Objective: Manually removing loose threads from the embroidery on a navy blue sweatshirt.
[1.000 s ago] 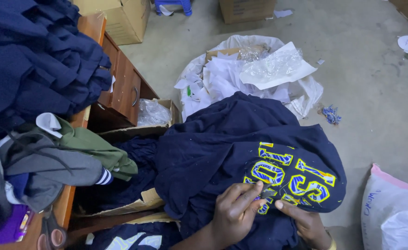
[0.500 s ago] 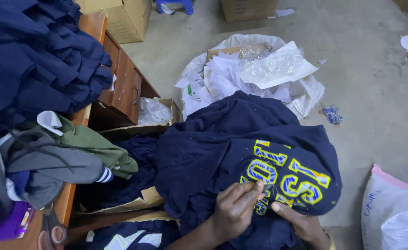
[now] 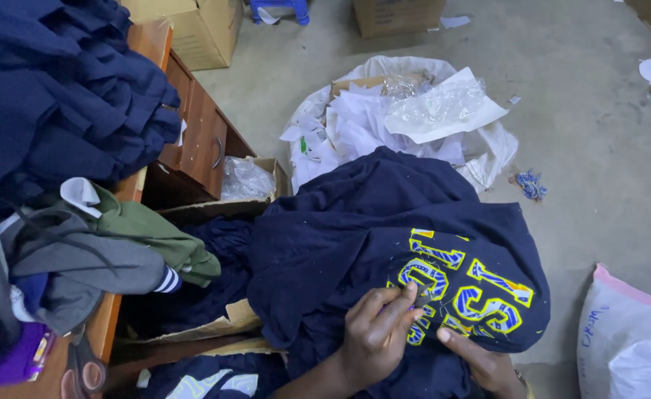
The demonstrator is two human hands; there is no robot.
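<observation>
- Navy sweatshirt point(image 3: 384, 244) lies bunched at 6 o'clock, its yellow lettering point(image 3: 462, 284) up.
- My left hand point(image 3: 375, 334) pinches at the lettering; right hand point(image 3: 480, 360) presses flat, open, holding fabric.
- Judging so, picking looks underway, unfinished.

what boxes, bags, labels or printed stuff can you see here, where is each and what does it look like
Cardboard box: top left by the desk, tan, rectangular.
Second cardboard box: top centre on the floor, brown.
Open carton: beside the drawers, holding clear plastic.
White sack: bottom right, pink-edged, blue handwriting.
Printed lettering: yellow and blue, on the navy garment, under the left hand and right hand.
</observation>
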